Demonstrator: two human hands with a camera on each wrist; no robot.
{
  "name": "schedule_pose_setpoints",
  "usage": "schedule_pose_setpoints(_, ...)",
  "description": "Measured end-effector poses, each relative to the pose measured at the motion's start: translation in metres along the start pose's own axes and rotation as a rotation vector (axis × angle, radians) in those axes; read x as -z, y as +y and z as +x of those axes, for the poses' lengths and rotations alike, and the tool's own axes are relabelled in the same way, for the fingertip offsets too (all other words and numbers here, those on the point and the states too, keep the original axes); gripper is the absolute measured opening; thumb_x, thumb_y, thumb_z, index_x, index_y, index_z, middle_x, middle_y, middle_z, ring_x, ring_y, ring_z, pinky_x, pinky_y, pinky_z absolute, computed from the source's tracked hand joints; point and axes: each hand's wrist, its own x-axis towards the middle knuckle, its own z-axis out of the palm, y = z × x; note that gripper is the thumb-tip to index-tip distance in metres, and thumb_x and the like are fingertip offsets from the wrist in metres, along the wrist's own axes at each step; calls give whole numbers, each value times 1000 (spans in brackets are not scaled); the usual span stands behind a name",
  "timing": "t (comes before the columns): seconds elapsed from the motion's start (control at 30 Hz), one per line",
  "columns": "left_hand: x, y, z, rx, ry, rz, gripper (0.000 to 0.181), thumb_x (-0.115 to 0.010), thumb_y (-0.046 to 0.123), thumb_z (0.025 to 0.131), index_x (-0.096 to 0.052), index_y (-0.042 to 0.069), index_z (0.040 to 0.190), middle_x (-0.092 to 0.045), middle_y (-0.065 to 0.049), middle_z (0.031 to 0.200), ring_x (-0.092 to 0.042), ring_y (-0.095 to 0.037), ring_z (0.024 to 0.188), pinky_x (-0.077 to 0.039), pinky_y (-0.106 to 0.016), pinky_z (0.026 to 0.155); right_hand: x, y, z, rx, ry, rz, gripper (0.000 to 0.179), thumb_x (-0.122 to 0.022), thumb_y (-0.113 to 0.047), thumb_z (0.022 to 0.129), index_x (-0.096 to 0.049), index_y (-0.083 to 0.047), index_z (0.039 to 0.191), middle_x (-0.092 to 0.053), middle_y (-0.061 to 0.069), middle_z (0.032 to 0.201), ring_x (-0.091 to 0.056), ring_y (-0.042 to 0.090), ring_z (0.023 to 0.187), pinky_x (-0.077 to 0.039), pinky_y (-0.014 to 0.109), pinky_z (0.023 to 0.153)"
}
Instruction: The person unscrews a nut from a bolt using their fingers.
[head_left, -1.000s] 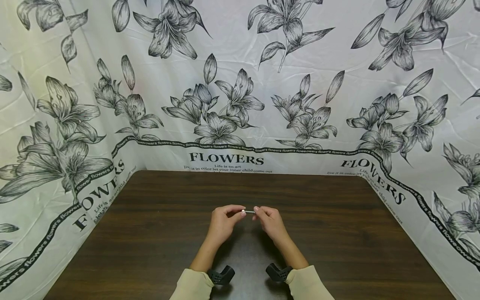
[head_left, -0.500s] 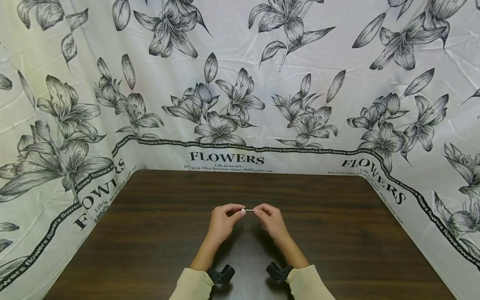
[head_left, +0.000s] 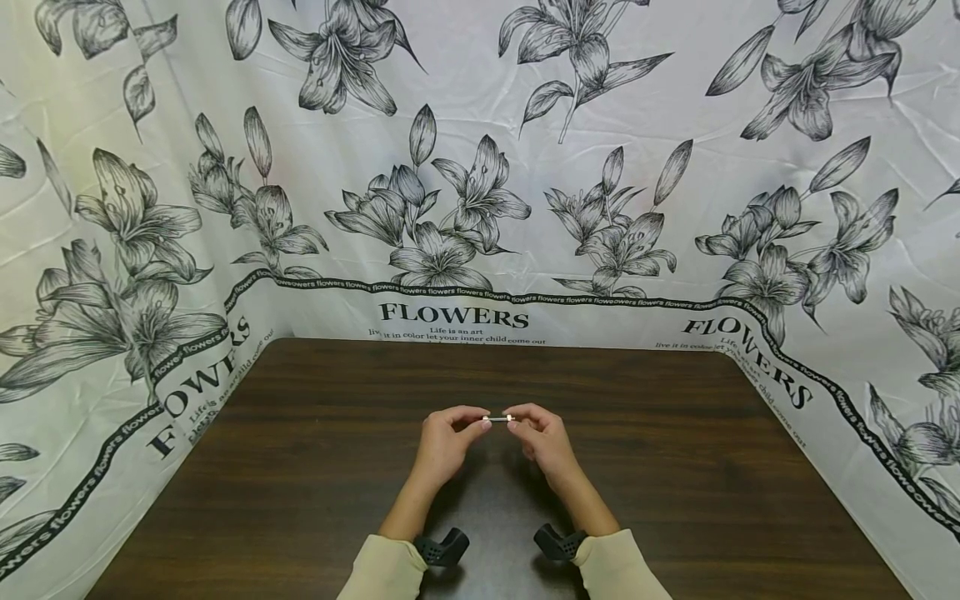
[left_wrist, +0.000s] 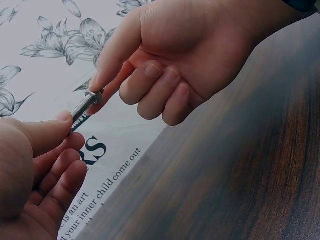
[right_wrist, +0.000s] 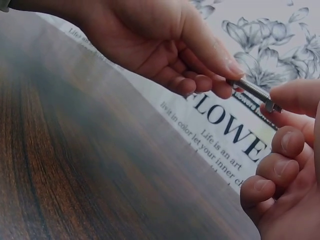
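A threaded metal bolt (left_wrist: 83, 107) spanned both hands above the surface (head_left: 337, 400).
The left hand's (head_left: 442, 442) grip pinched one end; the right hand's (head_left: 548, 441) clamped at the nut (right_wrist: 270, 106).

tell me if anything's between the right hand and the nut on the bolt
Nothing visible is: the nut sits between the thumb and a finger of the right hand, and only bare bolt shows from there to the left hand.

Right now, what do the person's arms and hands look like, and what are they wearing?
The left sleeve and right sleeve are pale cream. The left wrist gadget and right wrist gadget are black and bent, with tiny holes. The left hand and right hand wear no gloves.
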Motion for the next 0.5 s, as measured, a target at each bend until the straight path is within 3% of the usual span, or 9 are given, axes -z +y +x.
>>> schedule_pose_setpoints(0.27,0,-1,0,22,-3,-6,13,-77,10,83,-76,5,95,-71,3,83,-62,-13,72,-51,-26,63,0,-2,0,10,-8,-1,26,-57,7,93,-54,21,114,-37,2,56,-35,4,45,-31,22,46)
schedule_pose_setpoints(0.5,-1,-3,1,18,2,5,11,-77,10,83,-77,8,94,-71,3,83,-62,-13,72,-51,-26,64,0,-3,0,-67,38,-27,25,-53,-3,99,-59,16,114,-38,1,57,-34,8,45,-31,23,46)
